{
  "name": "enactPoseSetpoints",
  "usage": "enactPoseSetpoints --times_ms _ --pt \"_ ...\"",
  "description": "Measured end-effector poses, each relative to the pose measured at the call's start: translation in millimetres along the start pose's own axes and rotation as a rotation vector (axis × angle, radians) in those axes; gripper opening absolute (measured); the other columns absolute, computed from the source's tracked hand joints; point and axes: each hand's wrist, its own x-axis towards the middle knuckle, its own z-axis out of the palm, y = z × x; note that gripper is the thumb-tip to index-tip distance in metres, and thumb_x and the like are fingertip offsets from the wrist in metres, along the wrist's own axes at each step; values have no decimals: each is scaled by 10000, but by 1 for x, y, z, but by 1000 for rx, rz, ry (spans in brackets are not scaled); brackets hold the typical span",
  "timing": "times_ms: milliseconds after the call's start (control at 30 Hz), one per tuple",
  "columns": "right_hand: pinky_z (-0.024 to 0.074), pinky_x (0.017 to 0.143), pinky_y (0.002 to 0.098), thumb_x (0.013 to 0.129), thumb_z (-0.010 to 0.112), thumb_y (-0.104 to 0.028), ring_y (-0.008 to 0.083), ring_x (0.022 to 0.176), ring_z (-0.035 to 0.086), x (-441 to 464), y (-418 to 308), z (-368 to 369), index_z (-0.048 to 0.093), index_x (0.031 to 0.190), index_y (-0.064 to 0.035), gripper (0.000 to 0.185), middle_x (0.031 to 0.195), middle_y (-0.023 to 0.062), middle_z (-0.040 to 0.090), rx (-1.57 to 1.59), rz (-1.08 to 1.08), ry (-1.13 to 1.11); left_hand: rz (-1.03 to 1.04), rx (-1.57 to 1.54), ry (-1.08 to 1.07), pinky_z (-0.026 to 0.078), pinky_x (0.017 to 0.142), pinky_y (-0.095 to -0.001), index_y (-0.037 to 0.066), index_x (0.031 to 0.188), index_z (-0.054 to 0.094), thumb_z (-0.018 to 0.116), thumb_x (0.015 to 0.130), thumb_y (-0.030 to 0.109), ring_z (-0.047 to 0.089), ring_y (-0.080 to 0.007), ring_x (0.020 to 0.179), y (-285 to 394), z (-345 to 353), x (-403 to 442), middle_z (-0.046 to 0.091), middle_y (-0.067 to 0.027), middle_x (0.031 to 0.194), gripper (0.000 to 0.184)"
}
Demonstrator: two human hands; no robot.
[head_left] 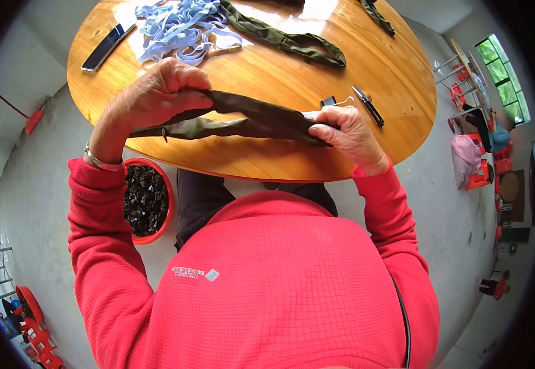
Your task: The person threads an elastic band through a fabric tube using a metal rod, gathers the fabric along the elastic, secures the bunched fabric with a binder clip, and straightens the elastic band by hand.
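A dark olive-green fabric strap [258,117] stretches between my two hands over the near edge of the round wooden table. My left hand [163,95] is closed on its left part, with the fingers pinched over the cloth. At the other end, my right hand [347,132] grips the strap between thumb and fingers. The cloth is doubled, with a gap between its upper and lower layers. Just beyond my right hand lie thread snips [369,106] and a small black clip [328,101]. A pale strip partly shows behind the right fingers.
On the table [403,80] lie a heap of light-blue ribbon [178,27], a phone [104,49] and another olive strap [286,40]. A red basin [170,209] with dark pieces stands on the floor by my left leg. Red stools [479,175] stand at the right.
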Motion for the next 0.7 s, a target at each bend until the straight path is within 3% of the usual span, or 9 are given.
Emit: enactPoseSetpoints --times_ms 133,167,233,333,400,467,500,567,700 --pt "461 676 292 800 666 -161 173 730 580 9 -21 6 601 990 9 263 877 110 642 -412 -315 156 -243 -91 -81 371 500 -235 -9 782 587 612 808 30 454 -46 559 14 2 11 496 12 610 53" --pt "462 708 317 797 667 -200 218 768 596 14 -27 4 595 1010 3 303 891 131 641 -558 -442 271 6 28 -40 384 503 -244 -12 776 589 616 801 35 468 -56 554 7 2 16 503 1 591 60" --pt "443 788 383 803 642 -311 325 888 602 23 -42 4 586 1050 -16 388 918 139 643 -706 -570 405 -44 51 -51 389 505 -252 -10 776 591 620 800 51 473 -62 555 16 5 23 512 -12 586 72" --pt "432 794 376 813 630 -303 292 866 610 32 -58 23 594 1005 -26 339 877 130 637 -601 -560 224 -82 115 -113 400 500 -262 -6 769 594 624 801 91 492 -73 539 31 14 37 521 -34 576 106" --pt "452 641 335 813 640 -218 253 689 614 36 -57 27 595 867 -21 209 729 132 601 -513 -472 74 -89 110 -149 402 489 -264 -4 757 593 624 802 105 498 -75 522 40 20 42 518 -39 572 121" --pt "445 546 309 816 637 -156 234 576 595 35 -60 27 586 794 -12 154 657 138 571 -277 -260 -50 -102 50 -223 436 481 -240 -7 881 613 612 818 133 547 -81 513 43 16 40 567 -35 609 153" --pt "403 444 262 819 622 -78 152 472 540 33 -57 23 591 760 -1 102 582 90 547 -294 -329 -5 -131 -67 -236 447 484 -232 -12 924 610 610 822 147 559 -82 516 42 12 36 580 -36 624 188" --pt "392 443 235 825 618 -74 94 480 511 21 -61 7 602 759 -2 99 573 43 538 -190 -170 8 -183 -248 -245 480 509 -210 -42 1056 578 612 833 211 596 -97 540 30 -1 24 618 -51 677 339" --pt "364 441 182 832 620 -82 14 505 458 0 -57 -23 626 772 -4 99 580 -31 519 -71 -34 59 -184 -352 -284 466 483 -214 -35 913 608 626 840 245 585 -106 519 4 -23 3 603 -49 633 290"
